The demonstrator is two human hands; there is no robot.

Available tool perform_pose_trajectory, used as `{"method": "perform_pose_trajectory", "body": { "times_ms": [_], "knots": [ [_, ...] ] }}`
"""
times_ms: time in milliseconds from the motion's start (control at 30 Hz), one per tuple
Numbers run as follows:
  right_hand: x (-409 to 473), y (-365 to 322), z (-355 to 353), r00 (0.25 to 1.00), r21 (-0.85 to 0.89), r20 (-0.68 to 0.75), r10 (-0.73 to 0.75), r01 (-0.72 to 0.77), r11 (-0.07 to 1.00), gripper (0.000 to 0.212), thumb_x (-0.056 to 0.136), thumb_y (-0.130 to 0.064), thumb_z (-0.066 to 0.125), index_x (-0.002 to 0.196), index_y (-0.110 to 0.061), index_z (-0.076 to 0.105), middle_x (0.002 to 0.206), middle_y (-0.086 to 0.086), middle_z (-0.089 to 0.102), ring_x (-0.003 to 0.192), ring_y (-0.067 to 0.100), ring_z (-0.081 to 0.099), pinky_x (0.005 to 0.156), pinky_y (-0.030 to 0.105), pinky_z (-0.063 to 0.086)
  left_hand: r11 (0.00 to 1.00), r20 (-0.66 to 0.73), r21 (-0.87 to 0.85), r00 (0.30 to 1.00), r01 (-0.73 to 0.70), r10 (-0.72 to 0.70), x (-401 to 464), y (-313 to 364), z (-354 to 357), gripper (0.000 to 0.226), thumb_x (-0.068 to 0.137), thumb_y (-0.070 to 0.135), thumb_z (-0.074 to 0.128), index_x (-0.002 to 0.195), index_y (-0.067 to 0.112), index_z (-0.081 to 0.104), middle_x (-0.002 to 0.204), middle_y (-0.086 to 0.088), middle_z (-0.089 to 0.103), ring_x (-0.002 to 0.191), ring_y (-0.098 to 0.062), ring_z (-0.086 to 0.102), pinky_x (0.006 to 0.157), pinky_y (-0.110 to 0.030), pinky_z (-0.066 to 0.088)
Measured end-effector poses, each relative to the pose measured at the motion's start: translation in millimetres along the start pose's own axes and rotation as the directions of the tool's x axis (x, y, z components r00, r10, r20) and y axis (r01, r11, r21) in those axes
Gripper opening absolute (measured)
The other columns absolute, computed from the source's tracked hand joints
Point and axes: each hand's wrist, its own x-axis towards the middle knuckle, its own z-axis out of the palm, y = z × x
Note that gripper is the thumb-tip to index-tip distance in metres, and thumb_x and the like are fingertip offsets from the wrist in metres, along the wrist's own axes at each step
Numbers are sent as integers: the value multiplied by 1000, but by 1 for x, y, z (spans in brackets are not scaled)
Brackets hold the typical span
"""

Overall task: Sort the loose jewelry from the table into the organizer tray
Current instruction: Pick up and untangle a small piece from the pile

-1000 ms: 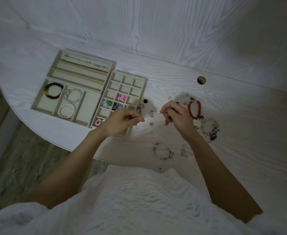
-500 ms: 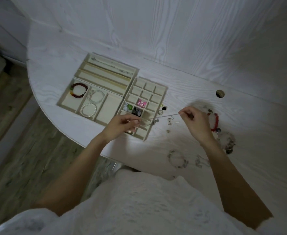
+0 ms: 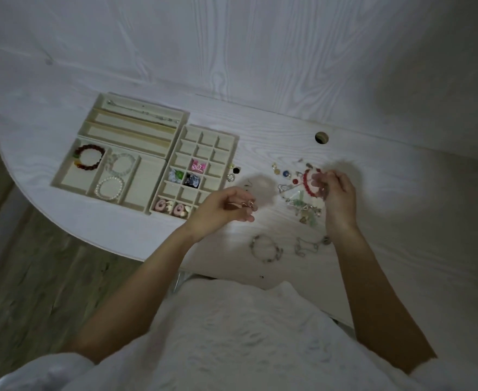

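Observation:
The beige organizer tray lies on the left of the table; its long slots hold a chain, and its wider ones hold a dark beaded bracelet and two pale ones. Its grid section holds a few small coloured pieces. My left hand hovers by the grid's near right corner, fingers pinched on a small metal piece. My right hand is over the loose jewelry pile, pinching a thin chain beside a red bead bracelet.
A beaded bracelet and a tangled chain lie on the table close to me. Small studs sit just right of the tray. A round cable hole is near the back wall. The table's curved edge drops to wooden floor on the left.
The thin chain was stretched between both hands; now the hands are apart. My right hand has moved right over the pile, and my left holds a small piece by the tray.

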Motion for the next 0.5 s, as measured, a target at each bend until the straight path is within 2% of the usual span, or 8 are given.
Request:
{"method": "perform_pose_trajectory", "body": {
  "times_ms": [100,200,300,367,400,433,467,500],
  "knots": [
    [-2,-2,-6,987,261,87,136,-154,953,19,102,-14,37,87,-11,51,80,6,69,76,17,68,74,28,54,999,-45,45,999,20,-18,5,-6,4,22,82,-6,66,102,1,63,85,-11,71,77,-22,70,80,-31,56],
    [-4,0,-8,978,308,114,175,-202,930,19,102,-14,38,86,-10,48,65,4,58,57,15,59,71,32,54,988,-137,141,990,59,-39,13,-19,4,16,81,-1,69,96,5,66,80,-10,71,71,-17,70,77,-29,56],
    [-5,3,-7,973,147,181,142,-169,975,18,101,-13,41,84,-11,47,58,1,38,44,10,38,55,28,49,985,-254,154,966,81,-40,18,-28,3,12,81,-2,69,85,9,68,69,-5,71,67,-14,69,75,-30,55],
    [-5,5,-7,967,-61,240,82,-69,996,18,99,-12,43,82,-13,49,60,2,38,44,7,37,50,21,45,983,-271,177,963,47,3,19,-27,4,16,83,0,67,82,15,68,69,1,71,68,-13,69,75,-27,55],
    [-6,5,-7,962,-158,269,41,2,987,18,99,-11,44,82,-14,51,61,2,42,45,5,41,51,19,45,967,-263,256,963,14,56,19,-26,5,15,84,3,67,82,17,69,73,2,71,69,-12,68,75,-24,54],
    [-6,6,-7,955,-241,295,1,73,968,17,98,-11,45,83,-15,52,63,2,47,48,4,47,54,18,45,917,-233,398,964,-24,126,19,-24,7,11,85,7,67,84,18,69,78,3,71,70,-10,68,74,-20,53],
    [-6,6,-7,945,-308,325,-32,138,941,16,97,-12,47,84,-15,53,66,1,54,55,4,53,59,19,47,813,-180,580,964,-57,196,20,-21,8,8,86,11,66,87,18,70,83,3,71,73,-9,67,71,-15,49],
    [-7,5,-7,933,-357,355,-59,194,914,14,97,-14,48,85,-16,55,72,1,59,64,5,58,65,19,48,656,-113,750,962,-81,248,21,-17,10,8,88,14,65,92,18,71,88,2,71,78,-9,65,68,-13,44]
  ]
}}
